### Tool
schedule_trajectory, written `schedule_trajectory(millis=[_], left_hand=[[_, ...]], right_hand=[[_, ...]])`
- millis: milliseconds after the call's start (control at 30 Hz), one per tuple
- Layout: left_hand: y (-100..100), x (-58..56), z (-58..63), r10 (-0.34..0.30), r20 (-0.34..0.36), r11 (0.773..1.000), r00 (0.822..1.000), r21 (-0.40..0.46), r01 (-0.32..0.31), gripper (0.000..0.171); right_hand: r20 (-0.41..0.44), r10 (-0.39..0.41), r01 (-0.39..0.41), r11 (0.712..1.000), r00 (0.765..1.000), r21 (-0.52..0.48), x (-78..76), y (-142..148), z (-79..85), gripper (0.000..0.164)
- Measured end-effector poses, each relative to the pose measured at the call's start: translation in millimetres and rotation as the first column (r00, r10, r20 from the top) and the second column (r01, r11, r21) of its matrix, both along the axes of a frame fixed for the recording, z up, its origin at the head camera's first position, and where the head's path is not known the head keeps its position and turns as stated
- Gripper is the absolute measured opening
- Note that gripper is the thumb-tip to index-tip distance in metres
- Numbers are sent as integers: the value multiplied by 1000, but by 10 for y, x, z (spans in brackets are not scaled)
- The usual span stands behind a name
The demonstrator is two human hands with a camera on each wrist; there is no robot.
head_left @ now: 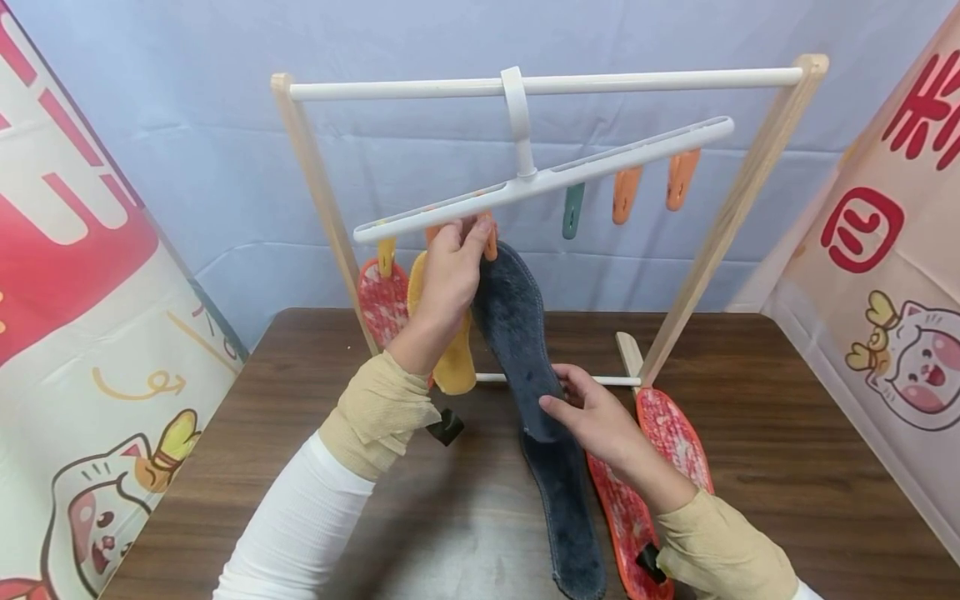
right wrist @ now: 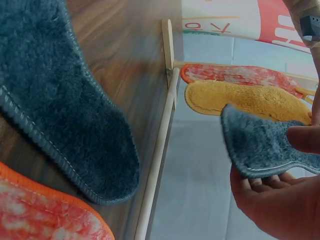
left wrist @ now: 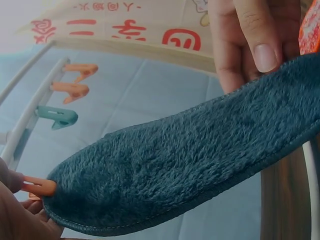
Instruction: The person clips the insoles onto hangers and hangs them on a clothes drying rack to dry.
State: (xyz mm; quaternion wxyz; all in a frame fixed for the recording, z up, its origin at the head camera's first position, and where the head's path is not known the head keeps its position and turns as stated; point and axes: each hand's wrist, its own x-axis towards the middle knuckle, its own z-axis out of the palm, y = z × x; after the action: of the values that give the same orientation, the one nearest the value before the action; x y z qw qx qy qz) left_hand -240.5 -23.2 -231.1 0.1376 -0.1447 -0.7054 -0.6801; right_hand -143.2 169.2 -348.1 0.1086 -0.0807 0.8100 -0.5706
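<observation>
A dark blue-grey fuzzy insole [head_left: 513,304] hangs slanting below the white hanger [head_left: 442,208]. Its upper end sits in the mouth of an orange clothespin [left wrist: 40,187], which my left hand [head_left: 452,271] pinches. Lower down, my right hand [head_left: 600,421] holds the same insole by its edge, thumb on the near face and fingers behind, as the right wrist view shows. Left of it hang a yellow insole [right wrist: 245,100] and a red-and-white insole [head_left: 382,304], the latter from a yellow clothespin [head_left: 386,257]. My left hand hides part of the yellow one.
Another dark insole [head_left: 566,508] lies on the wooden table [head_left: 247,467] beside red-and-white insoles [head_left: 675,433] with orange edges. The tilted hanger hooks over a white rod [head_left: 405,89] between wooden posts [head_left: 708,225]. A green clothespin [head_left: 573,211] and two orange clothespins [head_left: 626,196] hang at right.
</observation>
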Motion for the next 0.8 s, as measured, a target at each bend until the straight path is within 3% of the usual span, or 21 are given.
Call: schedule_trajectory(millis=[167, 367, 633, 800], left_hand=[[-2, 20, 14, 30, 12, 999, 999, -38, -30, 22], [-7, 51, 37, 102, 38, 989, 994, -113, -97, 26], [-35, 94, 56, 132, 129, 975, 983, -196, -105, 35], [-48, 109, 55, 144, 136, 966, 980, -235, -110, 37]], right_hand=[[11, -5, 4, 998, 1000, 66, -5, 9, -15, 59], [16, 16, -17, 999, 1000, 35, -2, 17, -52, 60], [12, 27, -27, 999, 1000, 21, 0, 2, -95, 58], [1, 25, -25, 999, 1000, 37, 4, -11, -96, 56]])
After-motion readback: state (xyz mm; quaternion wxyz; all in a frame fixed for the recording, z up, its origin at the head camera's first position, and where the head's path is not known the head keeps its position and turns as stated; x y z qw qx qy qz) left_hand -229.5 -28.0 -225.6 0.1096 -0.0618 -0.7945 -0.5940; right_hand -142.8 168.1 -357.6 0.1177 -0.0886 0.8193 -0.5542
